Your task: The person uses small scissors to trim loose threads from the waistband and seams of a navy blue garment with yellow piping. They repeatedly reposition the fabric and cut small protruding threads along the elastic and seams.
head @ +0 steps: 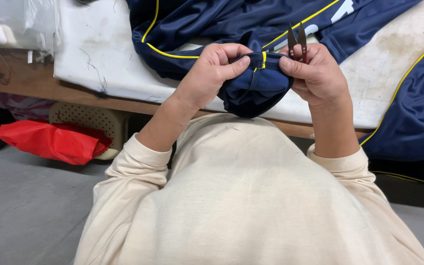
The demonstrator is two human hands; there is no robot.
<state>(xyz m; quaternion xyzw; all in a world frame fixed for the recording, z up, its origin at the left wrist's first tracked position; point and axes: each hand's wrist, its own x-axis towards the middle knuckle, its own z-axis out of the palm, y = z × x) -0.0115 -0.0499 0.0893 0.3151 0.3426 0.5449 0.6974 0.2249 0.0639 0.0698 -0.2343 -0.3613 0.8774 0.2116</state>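
Pinching a folded edge of the navy garment (256, 91), the left hand (212, 73) is closed, thumb pressed against the fingers just beside the yellow piping (263, 60). The right hand (315, 73) grips the same fold from the other side, thumb on the cloth, fingers curled shut. It also carries the thread snips (297, 41), their two blades pointing up and away from the palm, slightly parted. The fold is held up between both hands, in front of the chest and above the table edge (74, 95); the rest of the garment lies spread across the white table pad (99, 44).

Risks, as judged from this position:
- The blade tips stand close to the cloth and to the right fingertips. A slip in the grip could nick the cloth or the skin.
- The fold is bunched. A cut at a loose thread could catch a layer underneath that is hidden from view.
- Holding snips and cloth in one hand weakens the grip; the snips could drop into the lap.
- Loose threads on the pad could cling to the garment.
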